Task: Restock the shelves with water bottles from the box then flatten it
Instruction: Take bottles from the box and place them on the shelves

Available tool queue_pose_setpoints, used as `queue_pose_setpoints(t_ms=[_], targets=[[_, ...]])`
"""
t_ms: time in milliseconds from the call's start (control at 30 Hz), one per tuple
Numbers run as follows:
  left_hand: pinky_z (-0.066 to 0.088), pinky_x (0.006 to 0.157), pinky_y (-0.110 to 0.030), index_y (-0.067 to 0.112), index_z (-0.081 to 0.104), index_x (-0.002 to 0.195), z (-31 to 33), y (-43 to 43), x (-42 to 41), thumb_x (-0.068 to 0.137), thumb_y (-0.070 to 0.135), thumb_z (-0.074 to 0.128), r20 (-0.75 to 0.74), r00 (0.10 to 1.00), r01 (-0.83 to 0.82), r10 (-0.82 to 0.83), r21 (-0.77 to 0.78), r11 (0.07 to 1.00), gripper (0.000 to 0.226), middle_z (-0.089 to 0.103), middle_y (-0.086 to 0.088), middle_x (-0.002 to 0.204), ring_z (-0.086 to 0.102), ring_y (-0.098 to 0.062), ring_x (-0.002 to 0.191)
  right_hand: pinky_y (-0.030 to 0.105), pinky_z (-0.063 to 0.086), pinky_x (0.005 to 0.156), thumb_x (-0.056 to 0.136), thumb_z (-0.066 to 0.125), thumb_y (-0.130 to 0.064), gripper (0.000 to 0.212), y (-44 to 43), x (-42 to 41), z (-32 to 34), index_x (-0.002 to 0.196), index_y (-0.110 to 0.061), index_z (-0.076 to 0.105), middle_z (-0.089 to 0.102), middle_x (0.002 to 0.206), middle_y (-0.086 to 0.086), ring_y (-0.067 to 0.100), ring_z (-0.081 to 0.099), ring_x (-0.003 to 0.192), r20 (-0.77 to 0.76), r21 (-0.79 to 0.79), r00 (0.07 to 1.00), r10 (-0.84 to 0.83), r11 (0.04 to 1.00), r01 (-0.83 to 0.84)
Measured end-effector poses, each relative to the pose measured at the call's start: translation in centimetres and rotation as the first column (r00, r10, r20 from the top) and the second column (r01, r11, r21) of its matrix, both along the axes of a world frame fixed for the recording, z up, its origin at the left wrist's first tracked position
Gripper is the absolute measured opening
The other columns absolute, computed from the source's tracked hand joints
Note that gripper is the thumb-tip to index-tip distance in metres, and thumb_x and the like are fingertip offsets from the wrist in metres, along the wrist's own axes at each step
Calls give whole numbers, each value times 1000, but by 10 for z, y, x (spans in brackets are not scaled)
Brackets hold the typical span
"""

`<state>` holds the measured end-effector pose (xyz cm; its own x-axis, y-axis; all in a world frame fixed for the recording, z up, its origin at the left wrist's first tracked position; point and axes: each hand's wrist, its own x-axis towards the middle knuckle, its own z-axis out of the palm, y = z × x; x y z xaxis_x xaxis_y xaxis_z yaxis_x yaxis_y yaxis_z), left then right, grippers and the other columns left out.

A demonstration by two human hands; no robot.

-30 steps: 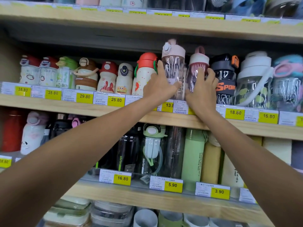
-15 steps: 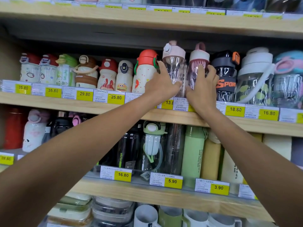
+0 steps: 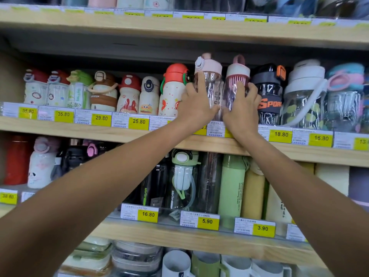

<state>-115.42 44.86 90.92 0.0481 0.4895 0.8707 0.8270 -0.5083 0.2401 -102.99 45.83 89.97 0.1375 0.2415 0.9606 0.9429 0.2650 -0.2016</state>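
Observation:
Two clear water bottles stand side by side on the middle wooden shelf [image 3: 119, 130]. The left one is a clear bottle with a pale pink lid [image 3: 209, 76]; my left hand [image 3: 196, 105] grips its lower body. To its right, a clear bottle with a white and pink lid [image 3: 237, 74] is gripped by my right hand [image 3: 242, 108], fingers spread round its front. Both bottles are upright, their bases hidden behind my hands. The box is not in view.
A red-lidded spotted bottle [image 3: 172, 90] stands just left of my left hand, a black sport bottle [image 3: 269, 92] just right of my right hand. Price labels [image 3: 101, 117] line the shelf edges. More bottles fill the lower shelf [image 3: 179, 234], with mugs [image 3: 175, 262] below.
Both hands have stayed on the two bottles, the fingers closing more round them. The bottles look set a little further back on the shelf.

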Motion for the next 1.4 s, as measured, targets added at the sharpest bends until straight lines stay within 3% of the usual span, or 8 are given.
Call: queue_pose_setpoints(t_ms=[233, 533, 833, 967, 1133, 1267, 1400], targets=[[42, 88, -43, 16, -11, 150, 8, 4, -1, 88, 41, 55, 31, 999, -6, 10, -116, 993, 95, 26, -20, 140, 47, -38, 115, 45, 41, 97, 87, 57, -15, 58, 4, 0, 0, 139, -8, 33, 26, 146, 19, 38, 30, 126, 5, 8, 1000, 3, 1000, -3], [42, 88, -43, 15, -10, 150, 5, 3, 6, 86, 41, 56, 7, 999, -48, 48, -57, 997, 95, 29, -18, 140, 39, -37, 124, 43, 40, 97, 85, 59, -12, 58, 3, 2, 0, 138, -9, 34, 27, 145, 18, 37, 32, 125, -10, 14, 999, 32, 999, -31], [41, 87, -41, 16, -3, 151, 9, -1, 6, 84, 44, 56, -38, 987, -156, 154, -29, 987, 94, 31, -18, 140, 43, -37, 121, 42, 42, 92, 85, 59, -12, 56, -1, 4, 0, 136, -9, 35, 25, 146, 16, 35, 29, 128, -7, 19, 998, 56, 998, -56], [40, 86, -42, 16, -4, 151, 6, 1, 6, 85, 43, 55, 9, 989, -145, 146, -42, 988, 93, 34, -18, 137, 42, -36, 121, 43, 44, 87, 86, 58, -14, 57, -2, 3, 0, 138, -10, 34, 26, 147, 15, 35, 29, 129, 9, 11, 1000, 17, 1000, -17], [40, 89, -43, 13, -6, 150, 0, 1, 8, 87, 44, 55, 21, 990, -139, 139, -5, 990, 93, 31, -18, 140, 28, -33, 128, 44, 44, 90, 86, 58, -15, 57, -2, 2, -2, 138, -9, 34, 27, 146, 17, 36, 31, 127, 39, 36, 999, -13, 999, 12], [41, 89, -42, 10, 0, 150, -5, 1, 6, 86, 43, 59, 21, 994, -107, 107, 42, 993, 93, 19, -15, 147, 30, -35, 127, 43, 40, 96, 84, 60, -13, 57, -3, 2, -5, 136, -6, 37, 29, 146, 19, 38, 33, 126, 60, 57, 998, -33, 998, 29], [39, 94, -43, 7, 5, 149, -9, 2, 3, 87, 40, 61, 58, 998, -41, 40, 20, 999, 90, 21, -15, 146, 32, -36, 128, 41, 35, 100, 85, 59, -11, 53, -4, 1, -9, 134, -4, 41, 31, 144, 21, 39, 34, 125, 58, 75, 998, -16, 997, 12]])
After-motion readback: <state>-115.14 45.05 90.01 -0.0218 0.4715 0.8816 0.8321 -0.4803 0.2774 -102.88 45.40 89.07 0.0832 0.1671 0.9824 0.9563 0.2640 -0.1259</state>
